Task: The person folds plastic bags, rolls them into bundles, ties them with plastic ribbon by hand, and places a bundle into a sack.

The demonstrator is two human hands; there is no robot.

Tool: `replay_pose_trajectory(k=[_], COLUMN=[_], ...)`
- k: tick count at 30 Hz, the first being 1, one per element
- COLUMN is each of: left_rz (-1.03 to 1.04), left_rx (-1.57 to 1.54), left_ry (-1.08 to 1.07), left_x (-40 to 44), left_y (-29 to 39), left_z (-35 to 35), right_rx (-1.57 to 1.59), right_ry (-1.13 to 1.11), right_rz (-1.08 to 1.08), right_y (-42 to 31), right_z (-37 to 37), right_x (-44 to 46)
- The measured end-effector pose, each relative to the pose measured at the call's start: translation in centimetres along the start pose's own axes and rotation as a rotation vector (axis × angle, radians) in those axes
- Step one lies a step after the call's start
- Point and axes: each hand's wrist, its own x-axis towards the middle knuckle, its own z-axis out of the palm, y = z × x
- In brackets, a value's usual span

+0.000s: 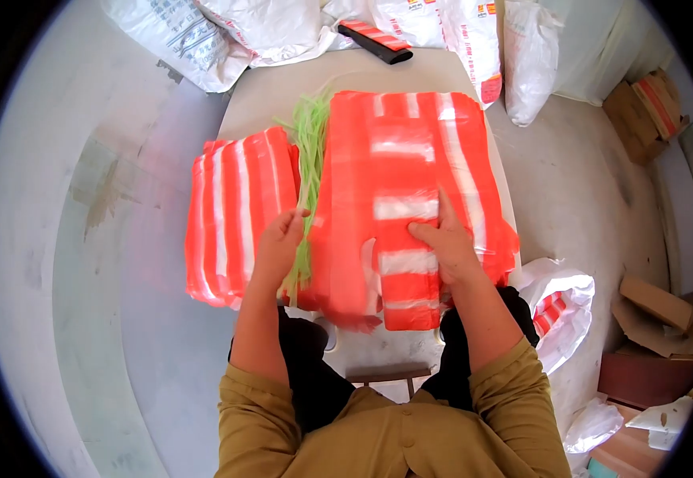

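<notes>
My right hand (451, 243) grips a folded red-and-white striped plastic bag (407, 275), its thumb lying on top near the right edge. The folded bag extends over the front of a large pile of striped plastic bags (466, 143). My left hand (279, 243) is closed in a pinch at a bundle of thin green plastic strips (310, 135), with a pale strand at its fingertips. To its left lies a smaller pile of striped bags (239, 207). Loose red plastic near the front of the large pile is blurred.
The piles lie on a pale table (259, 92). A black-and-red striped roll (376, 41) sits at its far edge, before white sacks (274, 28). An open white sack (557, 307) holding striped bags stands right of my legs. Cardboard boxes (665, 319) are further right.
</notes>
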Motion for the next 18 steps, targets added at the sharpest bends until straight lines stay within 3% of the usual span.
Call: replay_pose_trajectory(k=[4, 7, 12, 18], left_rz=[0.317, 0.258, -0.128, -0.219], left_rx=[0.014, 0.134, -0.285, -0.259], left_ry=[-0.341, -0.468, -0.483, -0.525], left_x=[-2.9, -3.0, -4.7, -5.0], left_y=[1.1, -0.2, 3.5, 5.0], left_z=[2.3, 4.1, 5.9, 5.0], right_rx=[0.033, 0.001, -0.05, -0.185], right_ry=[-0.166, -0.231, -0.347, -0.507], right_rz=[0.005, 0.024, 0.014, 0.097], right_y=[0.9, 1.2, 0.4, -0.4], right_z=[0.3, 0.8, 1.7, 1.1], right_x=[-0.2, -0.3, -0.5, 0.0])
